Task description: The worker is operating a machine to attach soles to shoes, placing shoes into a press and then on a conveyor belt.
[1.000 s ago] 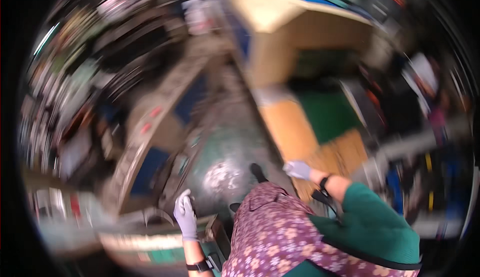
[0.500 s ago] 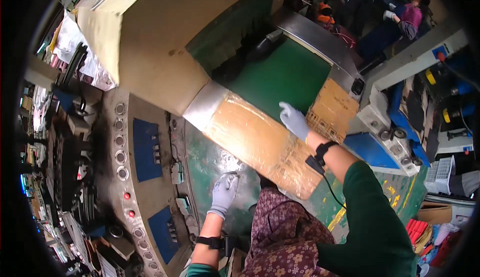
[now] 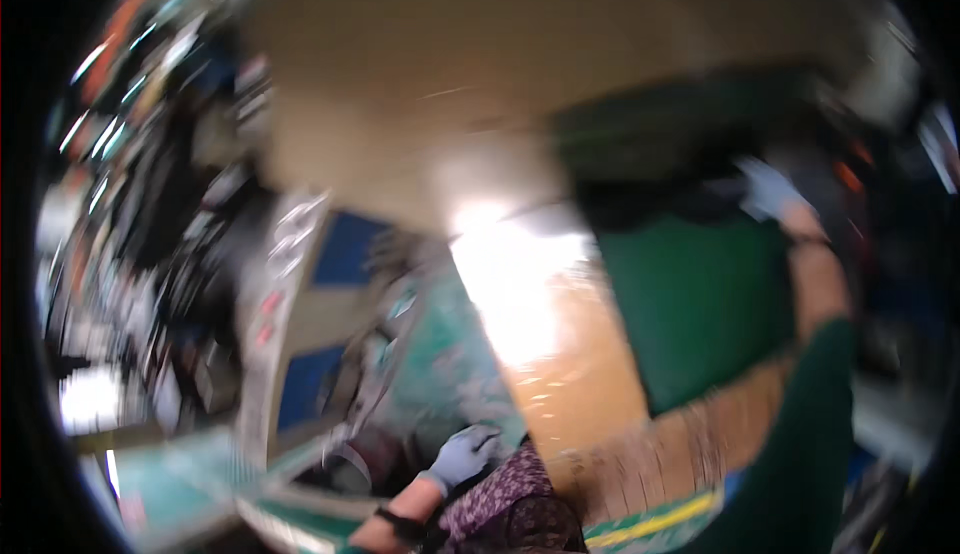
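Note:
Motion blurs much of the picture. My right hand (image 3: 770,192), in a pale glove, reaches out over the far right corner of a green work surface (image 3: 700,304). Its fingers look spread, close to a dark part (image 3: 650,204) running along the far side; whether they touch it I cannot tell. Down by my patterned apron (image 3: 500,504) is my left hand (image 3: 465,454), also gloved, with its fingers curled in and nothing seen in them. Between the hands lies a tan board (image 3: 585,394) under shiny clear film, with glare on its far half.
A big beige machine housing (image 3: 420,84) overhangs the far side. Brown cardboard (image 3: 690,439) edges the near side of the green surface. To the left stands a panel with blue plates (image 3: 350,249) and red buttons (image 3: 268,319). A yellow stripe (image 3: 650,524) marks the green floor.
My view has turned, shifting the whole scene. My right hand has gone from the near edge of the green surface to its far right corner. My left hand now sits closer to the apron.

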The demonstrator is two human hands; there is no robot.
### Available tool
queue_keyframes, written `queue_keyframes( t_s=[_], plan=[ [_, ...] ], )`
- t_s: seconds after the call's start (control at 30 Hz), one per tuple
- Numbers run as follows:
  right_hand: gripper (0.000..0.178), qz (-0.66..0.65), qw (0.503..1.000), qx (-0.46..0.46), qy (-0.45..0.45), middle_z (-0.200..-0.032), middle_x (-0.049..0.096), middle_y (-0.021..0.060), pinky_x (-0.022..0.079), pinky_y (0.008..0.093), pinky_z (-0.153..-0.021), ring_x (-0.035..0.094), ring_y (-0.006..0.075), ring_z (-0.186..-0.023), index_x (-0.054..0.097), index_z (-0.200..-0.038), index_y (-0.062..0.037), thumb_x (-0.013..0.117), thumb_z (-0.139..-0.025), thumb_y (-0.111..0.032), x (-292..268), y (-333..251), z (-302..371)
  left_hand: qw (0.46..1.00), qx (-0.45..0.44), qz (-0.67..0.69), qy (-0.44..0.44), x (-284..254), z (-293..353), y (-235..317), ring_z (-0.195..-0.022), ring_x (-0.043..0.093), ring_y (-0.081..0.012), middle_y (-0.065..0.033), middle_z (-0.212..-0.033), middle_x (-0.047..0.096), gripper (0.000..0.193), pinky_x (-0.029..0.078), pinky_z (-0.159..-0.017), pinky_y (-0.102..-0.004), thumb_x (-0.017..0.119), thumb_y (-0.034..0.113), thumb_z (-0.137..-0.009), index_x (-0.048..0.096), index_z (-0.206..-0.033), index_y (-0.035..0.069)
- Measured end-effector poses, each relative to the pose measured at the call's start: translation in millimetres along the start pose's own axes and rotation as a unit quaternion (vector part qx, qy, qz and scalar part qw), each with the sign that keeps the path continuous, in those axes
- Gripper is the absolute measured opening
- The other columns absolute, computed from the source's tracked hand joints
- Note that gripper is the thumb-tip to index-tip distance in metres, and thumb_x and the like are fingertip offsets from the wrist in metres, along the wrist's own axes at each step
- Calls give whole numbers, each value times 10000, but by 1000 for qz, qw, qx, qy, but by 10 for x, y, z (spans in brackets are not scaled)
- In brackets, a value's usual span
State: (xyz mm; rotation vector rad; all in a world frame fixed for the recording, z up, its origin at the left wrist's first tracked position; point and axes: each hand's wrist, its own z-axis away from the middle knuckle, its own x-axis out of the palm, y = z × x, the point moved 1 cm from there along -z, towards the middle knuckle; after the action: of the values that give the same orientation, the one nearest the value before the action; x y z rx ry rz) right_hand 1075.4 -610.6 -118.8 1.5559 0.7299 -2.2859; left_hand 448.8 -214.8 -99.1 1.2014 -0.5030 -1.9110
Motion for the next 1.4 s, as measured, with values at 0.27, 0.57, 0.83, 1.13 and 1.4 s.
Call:
queue_keyframes(
  t_s=[0.27,0.57,0.83,1.13,1.4],
  plan=[
    [964,90,996,27,-9,-1339,581,222,396,472,-1101,515,403,-1273,563,-1349,-49,899,-472,-266,194,338,196,983,-185,20,-11,226,264,-96,-1145,631,-366,-186,-1207,678,381,487,-987,-443,517,384,-1008,644,-1247,116],
    [523,-484,854,184,54,-1159,671,94,467,327,-971,622,207,-1064,606,-1281,11,743,-791,-112,446,-9,2477,994,-61,77,-47,-132,-76,-37,-1239,585,-335,-156,-1299,644,418,447,-1059,-394,528,394,-1019,630,-1292,95],
    [458,-500,840,107,-180,-1291,645,90,397,290,-1062,565,137,-1176,619,-1336,25,695,-896,-76,89,-3176,3700,867,47,467,-167,-655,-24,302,-1507,251,-228,-166,-1622,282,834,227,-1226,-368,554,467,-1028,165,-1588,-15],
    [962,-261,913,-298,-100,-1346,562,261,422,427,-1078,544,397,-1270,472,-1423,29,886,-706,-460,140,-7257,2898,425,120,872,210,-2154,1614,-693,-1266,573,-335,-186,-1381,582,579,410,-1152,-501,644,324,-968,476,-1415,-3],
    [888,-482,757,-422,-131,-1451,508,136,387,374,-1133,492,244,-1347,451,-1463,4,894,-710,-153,209,-9139,2348,312,301,833,343,-3802,2713,-1191,-1277,565,-313,-155,-1400,585,617,400,-1153,-491,645,413,-955,496,-1419,34]
  ],
)
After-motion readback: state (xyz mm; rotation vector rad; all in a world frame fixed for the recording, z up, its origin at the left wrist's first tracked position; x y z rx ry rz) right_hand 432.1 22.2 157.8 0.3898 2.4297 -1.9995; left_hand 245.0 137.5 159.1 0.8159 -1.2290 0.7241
